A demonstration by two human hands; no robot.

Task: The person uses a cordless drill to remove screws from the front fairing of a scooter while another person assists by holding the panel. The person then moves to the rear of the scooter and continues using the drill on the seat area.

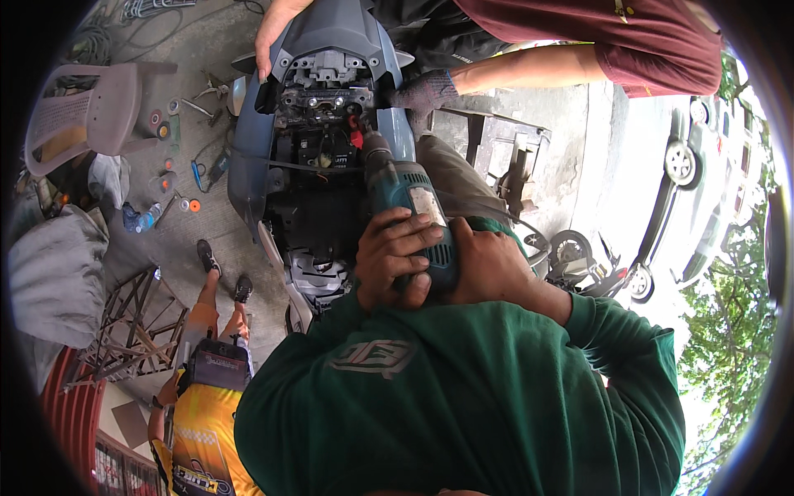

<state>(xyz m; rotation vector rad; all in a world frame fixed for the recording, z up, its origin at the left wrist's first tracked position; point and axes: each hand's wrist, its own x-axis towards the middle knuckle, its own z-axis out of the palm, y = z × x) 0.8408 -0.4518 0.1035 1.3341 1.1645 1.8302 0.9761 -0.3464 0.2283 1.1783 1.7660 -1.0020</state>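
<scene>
A teal electric drill [440,258] is gripped in both my hands, its chuck [376,147] pointing away from me. My left hand [390,255] wraps the left side of its body, fingers curled over the casing. At the drill's rear, my right hand [490,266] is closed around it; the grip is partly hidden. The chuck is over the right side of a motorcycle's [248,178] opened seat bay, near a red cover [356,132] and a black battery [318,150]. Whether the tip touches anything, I cannot tell.
Across the motorcycle, a co-worker's bare hand [266,50] and gloved hand [423,93] hold its tail panels. A plastic chair [91,107], an angle grinder [218,168] and discs [195,205] are at left. Someone in yellow [211,422] stands lower left. A metal stand [513,149] is at right.
</scene>
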